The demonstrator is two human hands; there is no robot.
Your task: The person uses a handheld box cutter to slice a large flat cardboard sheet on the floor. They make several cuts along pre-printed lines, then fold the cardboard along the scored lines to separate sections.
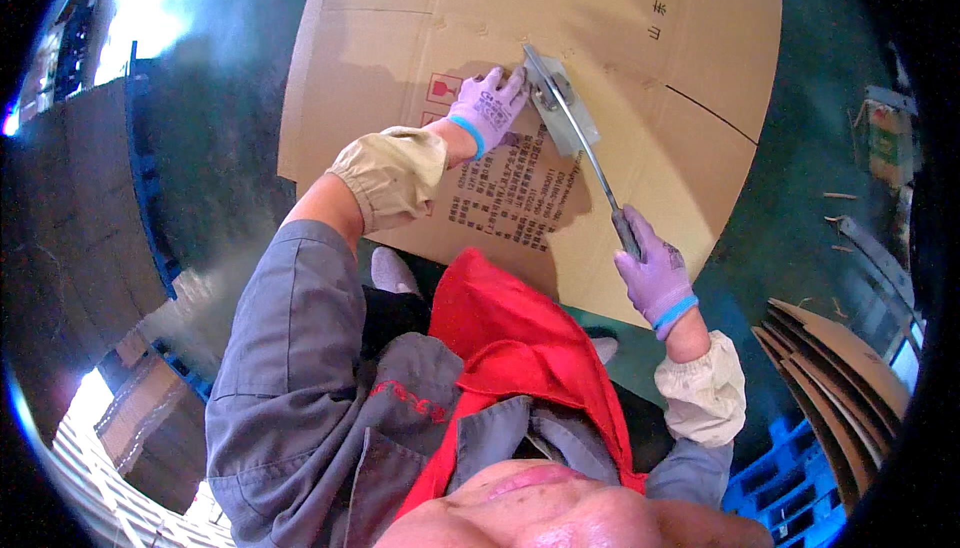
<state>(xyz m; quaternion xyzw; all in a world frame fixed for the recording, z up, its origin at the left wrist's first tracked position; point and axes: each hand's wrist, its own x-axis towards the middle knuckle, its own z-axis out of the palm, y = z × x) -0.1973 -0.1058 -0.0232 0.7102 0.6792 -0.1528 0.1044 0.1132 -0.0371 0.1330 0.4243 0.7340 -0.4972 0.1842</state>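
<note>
My left hand (492, 106), in a lavender glove with a blue cuff, lies on a large brown cardboard sheet (380, 58) with its fingers stretched out. Its fingertips reach the left edge of a thin grey rectangular plate (574, 138) on the cardboard. My right hand (656, 266), gloved the same way, is closed around the dark handle of a long thin metal rod tool (598, 166). The rod slants up and left across the plate, and its dark far end is near my left fingertips. I cannot make out that end's exact shape.
Bent cardboard sheets (835, 388) stand stacked at the lower right, beside a blue pallet (785, 488). Another blue frame (150, 198) runs along the left. More cardboard (150, 418) is at the lower left. Dark green floor (230, 78) surrounds the sheet. My shoes show below it.
</note>
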